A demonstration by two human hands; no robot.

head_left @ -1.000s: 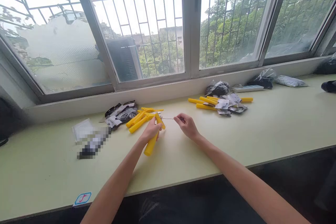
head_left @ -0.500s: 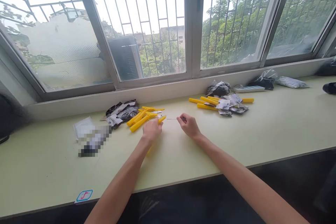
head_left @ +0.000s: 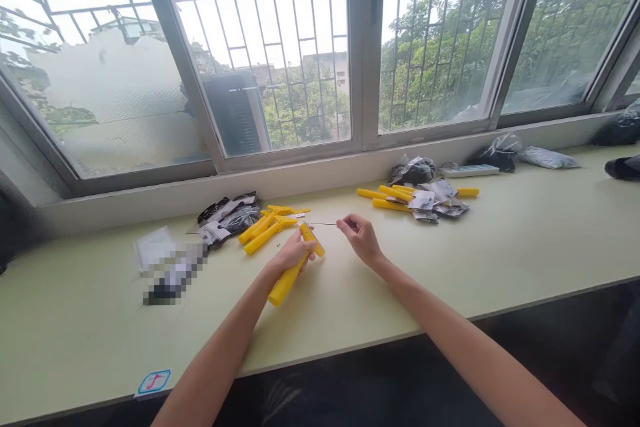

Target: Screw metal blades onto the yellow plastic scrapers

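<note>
The counter is the biggest thing on my feed. Toward its back edge, left of centre, loose yellow tools lie beside dark packets. My left hand is closed around another yellow tool, handle slanting toward the front edge. Its head sticks out past my thumb, on the side facing my right hand, whose fingers pinch one end of a thin rod. The rod reaches left, its tip near the head's upper end; I can't tell whether they touch. To work well here, I'd judge the left grip should stay firm, the rod be squared to the head, and pressure kept light. Tiny bits lie just left of my left hand, too small to identify.
</note>
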